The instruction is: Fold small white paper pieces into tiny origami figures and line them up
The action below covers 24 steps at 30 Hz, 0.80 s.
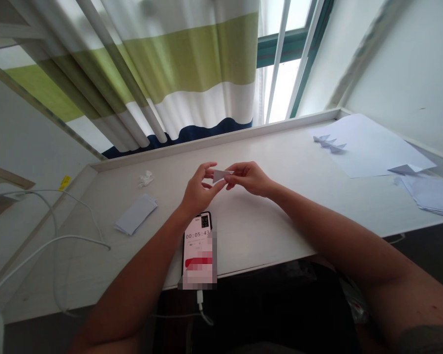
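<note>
A small folded white paper triangle (221,174) is held above the white desk (273,216), pinched between both hands. My left hand (199,189) grips its left end with thumb and fingers closed. My right hand (249,178) pinches its right end. Just below my left wrist a phone (198,246) lies on the desk, showing a running timer.
A stack of small white paper strips (136,214) lies left, a crumpled scrap (145,178) behind it. Three folded pieces (330,142) rest on a large sheet (369,145) at right, another folded piece (408,168) and more sheets (431,194) nearby. White cables (55,241) trail at left.
</note>
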### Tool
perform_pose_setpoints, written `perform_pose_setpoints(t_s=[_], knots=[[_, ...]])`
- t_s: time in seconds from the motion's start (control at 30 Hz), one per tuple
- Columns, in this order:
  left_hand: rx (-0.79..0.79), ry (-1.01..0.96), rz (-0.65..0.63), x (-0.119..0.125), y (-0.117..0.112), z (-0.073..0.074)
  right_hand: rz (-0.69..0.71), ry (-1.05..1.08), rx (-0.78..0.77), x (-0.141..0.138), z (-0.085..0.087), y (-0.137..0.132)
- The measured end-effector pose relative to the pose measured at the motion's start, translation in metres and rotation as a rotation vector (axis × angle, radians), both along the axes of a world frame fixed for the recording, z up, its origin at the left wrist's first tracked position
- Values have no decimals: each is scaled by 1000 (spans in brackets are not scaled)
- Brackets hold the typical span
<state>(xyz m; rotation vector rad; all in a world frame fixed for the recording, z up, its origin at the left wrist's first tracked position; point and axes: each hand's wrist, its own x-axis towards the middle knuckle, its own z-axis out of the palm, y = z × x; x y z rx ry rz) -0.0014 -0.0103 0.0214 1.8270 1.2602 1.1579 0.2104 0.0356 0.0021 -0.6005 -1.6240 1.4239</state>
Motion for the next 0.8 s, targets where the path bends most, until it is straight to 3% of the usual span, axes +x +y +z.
perform_pose_setpoints(t_s=[0.1,0.23,0.4,0.53,0.8], knots=[[91,114,-14,-1,0,0,-22,-9,12,-2,2,-2],[214,182,-42,-2,-1,-2,-150,21,1,-4,6,-5],[356,224,-22,-4,1,-8,-245,177,-222,-4,10,-3],[434,231,18,-4,3,-12,-247,223,-308,-4,11,-3],[519,228,44,-3,2,-10,-172,194,-297,-4,12,-7]])
